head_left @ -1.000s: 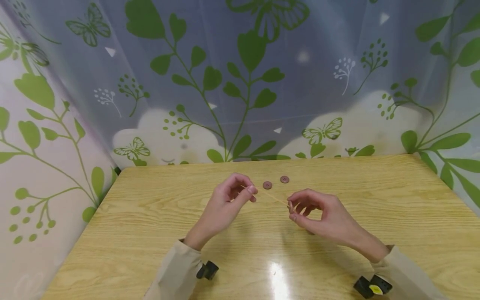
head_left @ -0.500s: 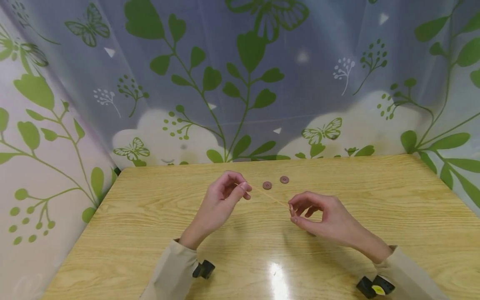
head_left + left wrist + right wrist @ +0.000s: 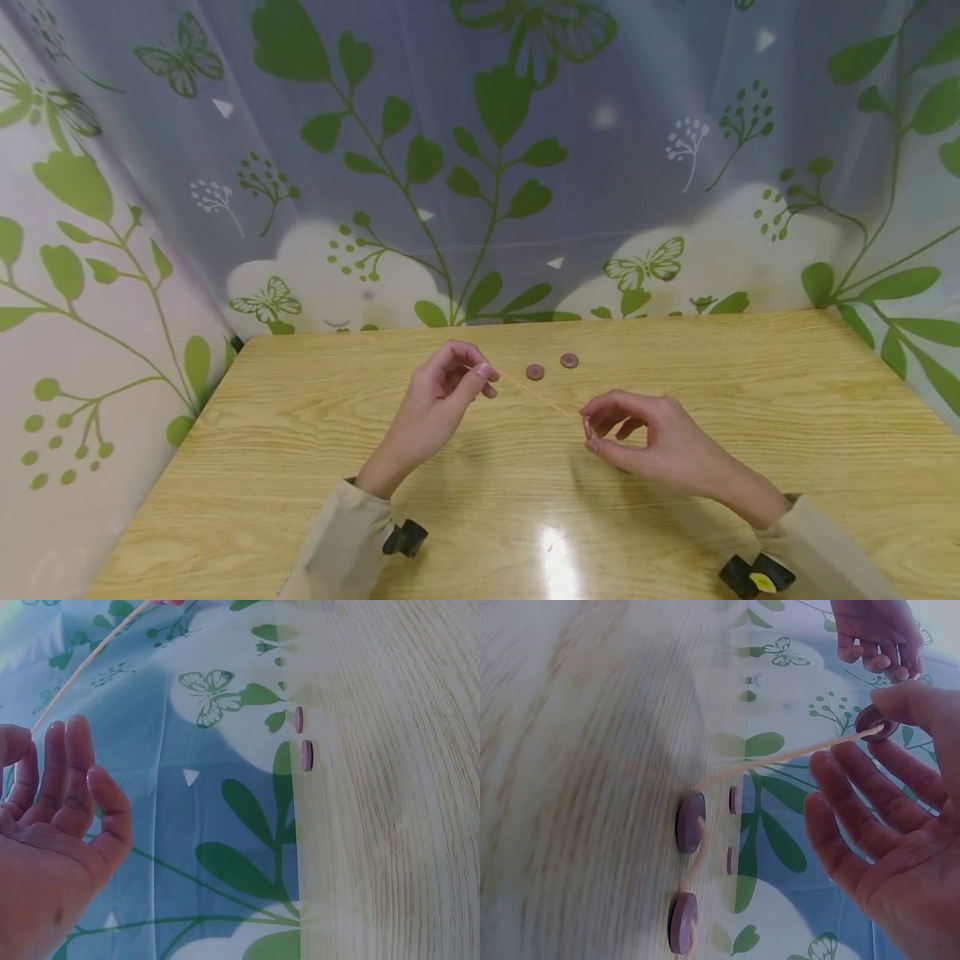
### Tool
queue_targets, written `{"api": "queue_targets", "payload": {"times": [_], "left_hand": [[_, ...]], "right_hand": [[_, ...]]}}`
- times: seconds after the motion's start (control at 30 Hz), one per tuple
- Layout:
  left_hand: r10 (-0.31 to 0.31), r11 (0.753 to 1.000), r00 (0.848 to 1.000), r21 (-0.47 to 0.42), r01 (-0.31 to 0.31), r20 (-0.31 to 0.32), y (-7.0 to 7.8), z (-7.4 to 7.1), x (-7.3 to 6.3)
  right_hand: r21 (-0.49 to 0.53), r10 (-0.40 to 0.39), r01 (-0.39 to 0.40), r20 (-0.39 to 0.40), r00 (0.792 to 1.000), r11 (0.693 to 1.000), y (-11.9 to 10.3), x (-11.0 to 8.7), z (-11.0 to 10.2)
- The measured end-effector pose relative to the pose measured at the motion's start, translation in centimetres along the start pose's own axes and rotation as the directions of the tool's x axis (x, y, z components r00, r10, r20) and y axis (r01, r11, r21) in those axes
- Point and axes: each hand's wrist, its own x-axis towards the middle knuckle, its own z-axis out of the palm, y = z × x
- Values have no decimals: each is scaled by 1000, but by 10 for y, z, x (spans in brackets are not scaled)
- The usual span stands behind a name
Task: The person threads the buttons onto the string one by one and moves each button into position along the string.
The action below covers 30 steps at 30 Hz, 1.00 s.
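Observation:
My left hand (image 3: 431, 412) pinches one end of a thin pale-orange string (image 3: 536, 395) between thumb and forefinger, above the wooden table. The string runs slantwise down to my right hand (image 3: 671, 437), which pinches a brown button (image 3: 588, 427) on edge. In the right wrist view the string passes through this button (image 3: 868, 718) and on down to a threaded button (image 3: 691, 823) and another threaded button (image 3: 682, 922). Whether those two touch the table cannot be told; my right hand hides them in the head view.
Beyond the hands, a loose brown button (image 3: 535, 372) and a second loose button (image 3: 569, 361) lie flat on the table (image 3: 300, 433). A patterned curtain (image 3: 420, 192) hangs behind the table's back edge and along its sides.
My left hand has drawn a little to the left, and my right hand has shifted slightly right and nearer. The stretch of string between them has grown longer.

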Motion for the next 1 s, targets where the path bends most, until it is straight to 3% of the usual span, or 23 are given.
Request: {"api": "queue_targets", "payload": {"times": [0.4,1.0], "left_hand": [[-7,1000,1000,-2,7,-7,-1,-2,-1],[-19,1000,1000,22,20,-24,-1,-4,-1]], "right_hand": [[-58,59,-57,40,997,997,1,-2,1],[-132,69,-52,120,990,990,9,-3,1]]}}
